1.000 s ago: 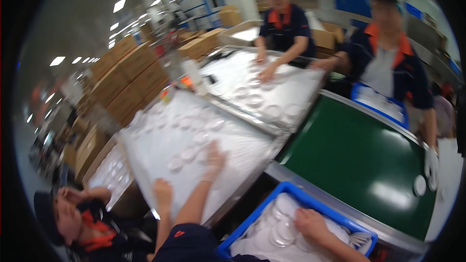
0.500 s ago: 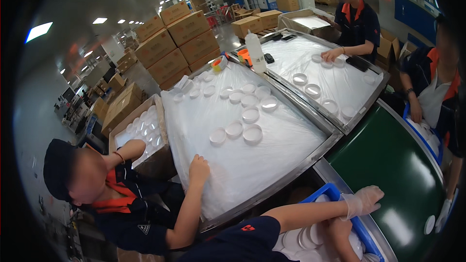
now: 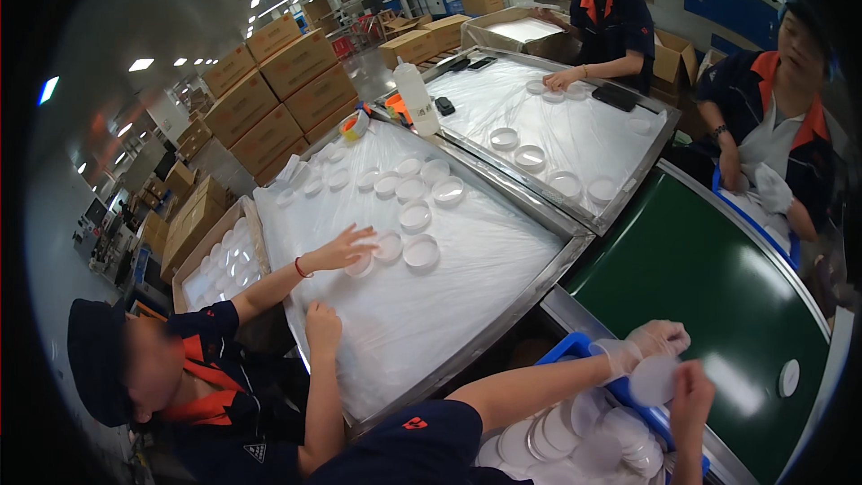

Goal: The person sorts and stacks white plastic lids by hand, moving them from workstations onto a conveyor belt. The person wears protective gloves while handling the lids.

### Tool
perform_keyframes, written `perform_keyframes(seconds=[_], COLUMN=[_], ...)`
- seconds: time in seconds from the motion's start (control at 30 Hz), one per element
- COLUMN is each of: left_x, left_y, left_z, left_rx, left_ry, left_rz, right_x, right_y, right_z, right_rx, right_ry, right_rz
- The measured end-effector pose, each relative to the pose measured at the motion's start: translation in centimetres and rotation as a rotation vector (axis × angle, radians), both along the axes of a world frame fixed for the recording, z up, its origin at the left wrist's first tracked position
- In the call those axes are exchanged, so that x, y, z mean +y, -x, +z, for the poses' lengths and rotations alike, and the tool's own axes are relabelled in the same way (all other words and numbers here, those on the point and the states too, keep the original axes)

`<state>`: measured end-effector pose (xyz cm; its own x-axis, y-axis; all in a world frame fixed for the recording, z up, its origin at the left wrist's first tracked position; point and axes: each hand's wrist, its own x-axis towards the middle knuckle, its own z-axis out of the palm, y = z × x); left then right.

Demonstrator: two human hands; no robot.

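Observation:
My right hand (image 3: 691, 400) is closed at the edge of a round, translucent petri dish (image 3: 654, 380), held up above a blue tub (image 3: 575, 348). Just above that dish is my left hand (image 3: 657, 342), in a thin clear glove, over the near edge of the green belt. Its fingers are curled together, and whatever may be in them is hidden. Many similar shallow round dishes (image 3: 548, 436) lie heaped in the tub below my arms. One single white dish (image 3: 789, 378) rests on the belt to the right.
The green conveyor belt (image 3: 664, 242) runs beyond my hands. A film-covered table (image 3: 422, 323) with spread dishes stands left, where a co-worker's hand (image 3: 346, 250) reaches over them. Another film-covered table (image 3: 476, 90) adjoins it, with a co-worker (image 3: 620, 27). A further person (image 3: 781, 126) sits across the belt.
My right hand has come up out of the tub with a dish. My left fingers have gone from stretched to curled. The left co-worker's arm has reached out over the dishes. The view has shifted.

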<state>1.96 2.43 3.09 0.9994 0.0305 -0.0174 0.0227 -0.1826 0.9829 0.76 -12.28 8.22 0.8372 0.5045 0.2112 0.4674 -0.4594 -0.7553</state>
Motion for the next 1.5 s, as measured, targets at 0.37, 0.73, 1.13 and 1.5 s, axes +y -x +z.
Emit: perform_keyframes(seconds=[0.37,0.73,1.13,1.5], left_x=[-0.4,-0.8,-0.8,-0.8], left_y=[-0.2,-1.3,-0.4,-0.7], left_z=[2.1,-2.0,1.0,0.4], left_rx=[0.296,-0.049,0.166,0.091], left_ry=[-0.037,-0.219,-0.059,-0.230], left_rz=[-0.030,0.289,0.151,0.099], right_x=[-0.8,-1.5,-1.1,-0.8], right_y=[-5.4,-5.8,-5.3,-4.6], right_z=[-5.7,-6.1,-6.0,-5.6], right_rx=[0.349,0.563,0.454,0.158], right_ry=[-0.496,-0.300,-0.427,-0.243], right_rz=[-0.159,0.001,-0.095,-0.108])
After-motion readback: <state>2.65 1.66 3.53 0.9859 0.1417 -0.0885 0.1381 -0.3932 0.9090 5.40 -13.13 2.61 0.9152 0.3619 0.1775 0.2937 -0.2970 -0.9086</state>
